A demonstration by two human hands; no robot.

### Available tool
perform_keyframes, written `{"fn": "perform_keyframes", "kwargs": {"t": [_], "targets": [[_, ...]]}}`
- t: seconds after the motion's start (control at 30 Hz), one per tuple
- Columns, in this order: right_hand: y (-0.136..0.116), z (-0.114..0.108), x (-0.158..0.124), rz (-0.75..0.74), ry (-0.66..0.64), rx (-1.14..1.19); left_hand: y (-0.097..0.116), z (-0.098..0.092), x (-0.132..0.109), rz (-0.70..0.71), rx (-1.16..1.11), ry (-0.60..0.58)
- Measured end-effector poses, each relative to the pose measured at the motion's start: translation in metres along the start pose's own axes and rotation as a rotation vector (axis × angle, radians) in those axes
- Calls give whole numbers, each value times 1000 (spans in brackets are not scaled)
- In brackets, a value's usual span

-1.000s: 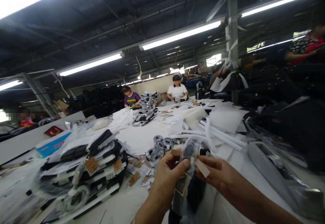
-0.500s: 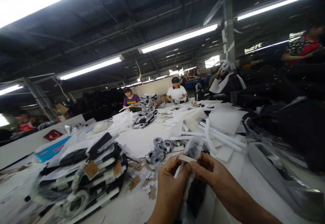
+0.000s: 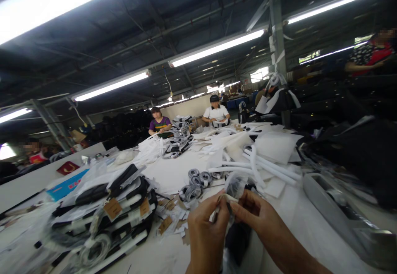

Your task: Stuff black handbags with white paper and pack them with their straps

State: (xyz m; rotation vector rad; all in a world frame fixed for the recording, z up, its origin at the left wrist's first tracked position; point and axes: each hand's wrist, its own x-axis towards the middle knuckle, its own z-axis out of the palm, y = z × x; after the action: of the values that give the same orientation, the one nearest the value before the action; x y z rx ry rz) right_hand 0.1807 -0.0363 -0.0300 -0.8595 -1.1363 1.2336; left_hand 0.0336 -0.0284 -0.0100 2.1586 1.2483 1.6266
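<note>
Between my two hands is a pale narrow strip point(image 3: 231, 199), pinched by the fingertips over a black item point(image 3: 238, 239) partly wrapped in clear plastic point(image 3: 235, 184). My left hand point(image 3: 205, 226) is closed, with thumb and forefinger pressed together on the strip's left end. On the other side my right hand point(image 3: 263, 214) pinches its right end, the remaining fingers curled behind. The lower part of the black item hangs between my wrists, and the fingers hide where strip and plastic meet.
Plastic-wrapped coils point(image 3: 194, 181) lie just beyond my hands, near white tubes point(image 3: 271, 168) and white sheets point(image 3: 276, 145). Tagged black goods point(image 3: 133, 199) are piled at left, by a blue box point(image 3: 66, 185). A grey dispenser-like device point(image 3: 335, 212) sits right. Two co-workers are across the table.
The pale strip, earlier flatter and straighter, is now bent down between my fingertips. My left hand has moved slightly left. The view has shifted a little.
</note>
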Motion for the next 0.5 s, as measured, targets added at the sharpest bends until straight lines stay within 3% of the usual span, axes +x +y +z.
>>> {"fn": "perform_keyframes", "kwargs": {"t": [0.1, 0.17, 0.3, 0.5], "targets": [[-2, 2, -2, 33, -68, 91, -3, -1, -2, 279, 292, 87], [-4, 5, -1, 43, -60, 129, -1, -1, -4, 378, 481, 111], [-8, 10, 1, 9, -5, 127, 8, 5, -11, 427, 721, 110], [-9, 11, -2, -67, 1, 45, 9, 22, -26, 418, 831, 85]]}}
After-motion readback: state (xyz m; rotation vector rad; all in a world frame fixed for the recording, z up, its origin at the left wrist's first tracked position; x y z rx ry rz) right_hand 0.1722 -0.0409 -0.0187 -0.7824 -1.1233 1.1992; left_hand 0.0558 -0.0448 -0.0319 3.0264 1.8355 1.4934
